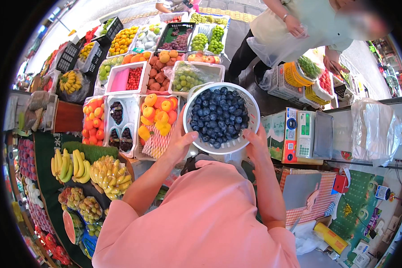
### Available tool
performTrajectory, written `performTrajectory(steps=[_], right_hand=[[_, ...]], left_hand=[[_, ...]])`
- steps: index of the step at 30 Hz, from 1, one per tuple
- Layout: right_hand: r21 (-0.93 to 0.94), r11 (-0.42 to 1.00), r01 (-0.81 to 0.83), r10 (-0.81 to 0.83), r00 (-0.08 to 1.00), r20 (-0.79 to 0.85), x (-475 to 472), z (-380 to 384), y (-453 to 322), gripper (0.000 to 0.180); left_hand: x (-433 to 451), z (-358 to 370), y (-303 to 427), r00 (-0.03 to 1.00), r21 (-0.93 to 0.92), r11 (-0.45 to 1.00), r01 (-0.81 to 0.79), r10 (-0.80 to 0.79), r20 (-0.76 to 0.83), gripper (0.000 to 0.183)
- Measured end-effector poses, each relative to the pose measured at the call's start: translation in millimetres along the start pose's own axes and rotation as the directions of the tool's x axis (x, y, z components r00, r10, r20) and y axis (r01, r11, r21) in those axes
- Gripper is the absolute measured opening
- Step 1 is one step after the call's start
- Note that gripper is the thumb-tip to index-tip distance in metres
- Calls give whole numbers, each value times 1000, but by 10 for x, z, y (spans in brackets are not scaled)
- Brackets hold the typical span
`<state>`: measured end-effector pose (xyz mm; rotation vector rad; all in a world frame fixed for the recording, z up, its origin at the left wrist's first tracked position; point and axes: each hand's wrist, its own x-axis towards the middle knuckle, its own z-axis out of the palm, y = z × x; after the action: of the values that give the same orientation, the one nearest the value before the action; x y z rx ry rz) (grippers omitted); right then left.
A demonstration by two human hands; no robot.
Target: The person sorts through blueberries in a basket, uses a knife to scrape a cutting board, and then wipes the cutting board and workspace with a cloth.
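Between my two hands I hold a white plastic basket [253, 131] with slotted walls. It is well filled with small dark blue plums or similar round fruit [219, 114]. My left hand [182, 135] grips the basket's lower left side, thumb over the rim. On the opposite side, my right hand [257, 140] clasps the rim, its thumb at the inner wall. Just left of the basket lies an open box of yellow and orange peaches [155, 115]. Beyond it stands a white box of green grapes [187, 80] under plastic film.
Fruit boxes spread ahead, including a white foam box of red cherries [134, 78]. Bananas [109, 176] lie at left. A digital scale [305, 134] and a roll of plastic bags [372, 130] occupy the right counter. Another person [294, 30] stands ahead right holding a plastic bag [268, 50].
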<state>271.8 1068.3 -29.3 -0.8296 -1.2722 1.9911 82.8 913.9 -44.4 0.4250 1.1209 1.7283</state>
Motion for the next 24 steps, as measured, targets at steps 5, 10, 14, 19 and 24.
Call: performTrajectory(steps=[5,10,14,19,24], right_hand=[[-856,187,482,-621,733,277,-478,-39,-402,44],[-884,-127,449,-320,825,465,-888,-239,-468,28],[-821,454,347,-176,938,299,-1230,-546,-601,28],[189,883,-430,337,860,382,-1464,-811,-674,25],[281,785,-553,354,772,529,-1666,-748,-637,27]], left_hand=[[-335,312,-233,993,59,995,-81,86,-83,119],[-748,710,-602,985,100,988,-114,126,-116,117],[-1161,937,-905,981,4,998,-60,60,-185,112],[-1617,1130,-1097,973,-124,992,-25,-4,-231,110],[-1954,1145,-1151,968,-145,988,-44,6,-252,110]])
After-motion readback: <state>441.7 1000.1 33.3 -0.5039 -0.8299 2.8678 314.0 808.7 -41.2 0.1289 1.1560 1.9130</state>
